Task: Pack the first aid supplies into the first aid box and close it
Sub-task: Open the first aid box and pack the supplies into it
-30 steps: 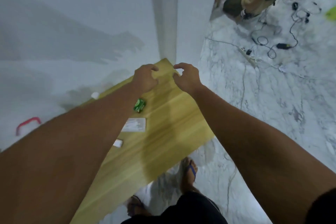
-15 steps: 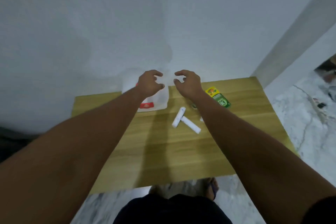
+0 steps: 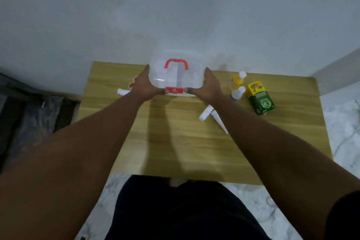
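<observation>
A clear plastic first aid box with a red handle and a red front latch stands at the back of the wooden table, lid down. My left hand presses against its left side, thumb by the latch. My right hand grips its right side the same way. Right of the box stand a yellow bottle and a small white-capped bottle, then a green and yellow carton. Two white tubes lie crossed under my right forearm. A white roll and a red item lie left of the box.
A grey wall rises directly behind the table. Marble floor lies to the right and in front. A dark cloth-covered heap sits on the left. My dark shorts fill the bottom of the view.
The camera swung from the table's corner and floor to face the table squarely. Both hands went from hovering curled above the box to pressing flat on its two sides.
</observation>
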